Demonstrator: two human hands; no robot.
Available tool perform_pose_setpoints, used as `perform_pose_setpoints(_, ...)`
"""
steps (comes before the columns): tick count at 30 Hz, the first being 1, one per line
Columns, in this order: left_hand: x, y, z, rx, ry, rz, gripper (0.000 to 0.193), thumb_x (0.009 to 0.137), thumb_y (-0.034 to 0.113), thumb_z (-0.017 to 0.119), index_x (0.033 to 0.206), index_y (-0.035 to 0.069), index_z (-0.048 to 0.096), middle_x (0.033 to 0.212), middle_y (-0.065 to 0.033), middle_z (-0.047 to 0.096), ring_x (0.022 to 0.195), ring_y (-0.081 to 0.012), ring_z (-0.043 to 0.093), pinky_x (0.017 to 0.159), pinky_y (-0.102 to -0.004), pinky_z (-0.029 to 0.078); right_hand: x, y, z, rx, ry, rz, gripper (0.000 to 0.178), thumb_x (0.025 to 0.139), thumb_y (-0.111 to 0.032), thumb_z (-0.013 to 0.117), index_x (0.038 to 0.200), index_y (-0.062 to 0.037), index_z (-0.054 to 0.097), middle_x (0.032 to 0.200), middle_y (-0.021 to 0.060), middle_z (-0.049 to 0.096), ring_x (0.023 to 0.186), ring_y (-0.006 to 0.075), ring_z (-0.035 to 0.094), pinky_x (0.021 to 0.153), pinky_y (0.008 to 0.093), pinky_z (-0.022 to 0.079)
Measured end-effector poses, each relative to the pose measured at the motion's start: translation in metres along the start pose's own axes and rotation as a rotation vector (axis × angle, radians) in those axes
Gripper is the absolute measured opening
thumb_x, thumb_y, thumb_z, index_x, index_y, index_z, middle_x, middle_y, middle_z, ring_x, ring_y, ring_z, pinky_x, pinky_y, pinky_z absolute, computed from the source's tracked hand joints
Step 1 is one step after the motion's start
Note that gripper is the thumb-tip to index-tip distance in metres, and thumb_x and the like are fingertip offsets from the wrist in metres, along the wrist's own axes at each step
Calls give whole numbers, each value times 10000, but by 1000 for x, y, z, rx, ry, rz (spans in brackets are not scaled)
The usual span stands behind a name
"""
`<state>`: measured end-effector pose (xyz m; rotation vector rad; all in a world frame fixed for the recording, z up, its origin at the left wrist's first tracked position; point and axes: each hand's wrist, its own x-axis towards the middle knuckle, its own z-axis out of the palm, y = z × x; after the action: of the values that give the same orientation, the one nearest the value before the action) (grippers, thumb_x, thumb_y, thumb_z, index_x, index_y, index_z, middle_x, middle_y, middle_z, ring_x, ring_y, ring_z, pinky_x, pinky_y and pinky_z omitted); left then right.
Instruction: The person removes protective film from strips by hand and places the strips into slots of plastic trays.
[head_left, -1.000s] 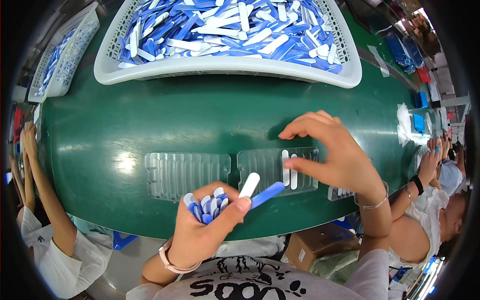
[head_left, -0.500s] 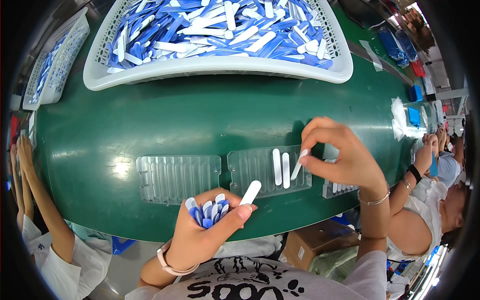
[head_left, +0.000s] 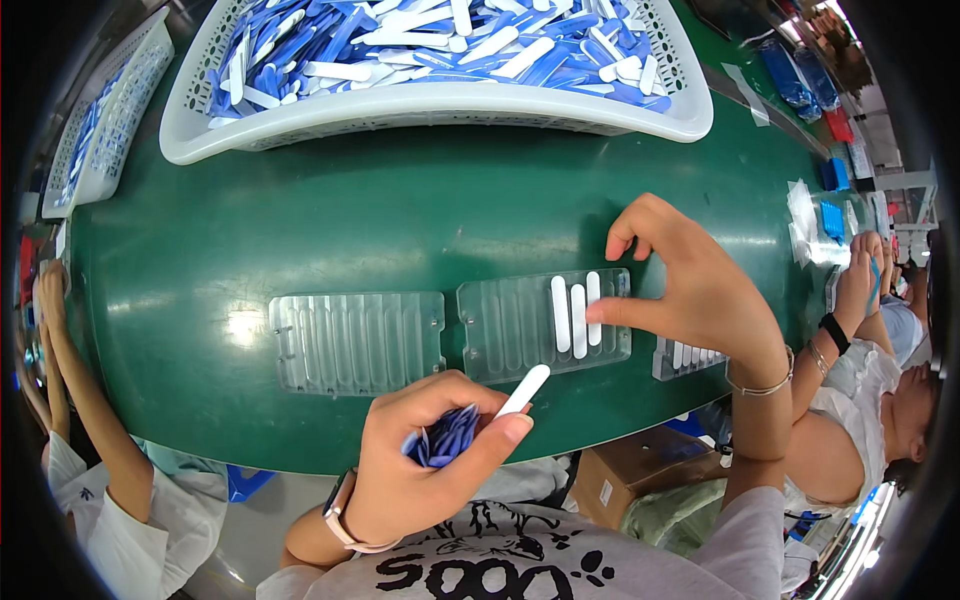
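My left hand (head_left: 425,455) is closed round a bundle of small round-ended nail files (head_left: 445,437), blue and white. One white nail file (head_left: 525,388) sticks out between its thumb and forefinger. Over the right part of a clear ribbed plastic tray (head_left: 505,325), my right hand (head_left: 680,285) is open, thumb and fingers spread. Three white nail files lie side by side in that tray's grooves; the thumb tip touches or overlaps the rightmost nail file (head_left: 593,285). A second clear tray (head_left: 355,345), its grooves bare, lies to the left.
A large white basket (head_left: 430,105) heaped with blue and white nail files stands at the far side of the green table (head_left: 330,220). Another basket (head_left: 105,150) is at far left. A smaller filled tray (head_left: 690,357) sits under my right forearm. Other people's hands (head_left: 50,300) work at both sides.
My right hand has let go of a white nail file, which now lies in the tray beside the other two, and its fingers have spread. My left hand has shifted slightly right and turned.
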<state>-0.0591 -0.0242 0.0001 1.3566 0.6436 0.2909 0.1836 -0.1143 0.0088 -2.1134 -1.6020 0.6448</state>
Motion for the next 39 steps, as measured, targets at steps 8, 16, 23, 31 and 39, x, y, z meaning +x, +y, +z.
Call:
perform_pose_setpoints(8, -6, -11, 1, 603, 59, 777, 400, 554, -63, 752, 941, 22, 694, 784, -46, 496, 525, -128, 482, 447, -228, 361, -7, -24, 13, -45, -7, -21, 381, 680, -193, 782, 972, -71, 569, 950, 47, 560, 917, 241, 489, 837, 332, 379)
perform_pose_setpoints(16, -7, -10, 7, 725, 95, 1128, 336, 614, 56, 745, 945, 30, 696, 793, -38, 460, 531, -129, 455, 416, -239, 312, -32, -25, 16, 152, 311, -352, 269, 670, -162, 787, 893, -99, 651, 913, 48, 585, 768, 212, 537, 663, 317, 412)
perform_pose_setpoints(23, -2, -2, 18, 337, -177, 736, 266, 705, 51, 741, 967, 41, 697, 745, -29, 513, 551, -125, 486, 452, -233, 347, -59, -29, 15, 410, 269, -788, 98, 753, -160, 749, 833, -119, 709, 832, 20, 649, 694, 137, 487, 603, 288, 322)
perform_pose_setpoints(31, -1, -3, 24, -845, -330, -589, 168, 873, 100, 602, 982, -25, 574, 624, 2, 485, 512, -43, 397, 464, -219, 311, -26, 12, -13, 300, 86, -10, 85, 753, -55, 693, 806, -3, 651, 849, 47, 645, 738, 167, 554, 630, 268, 398)
perform_pose_setpoints(39, -1, -5, 17, -907, -294, -591, 106, 852, 84, 576, 897, 8, 518, 575, -8, 432, 480, -59, 376, 436, -227, 285, -5, 9, -4, 287, 26, 16, 320, 683, -107, 773, 956, -50, 615, 851, -11, 630, 740, 100, 546, 605, 242, 339)
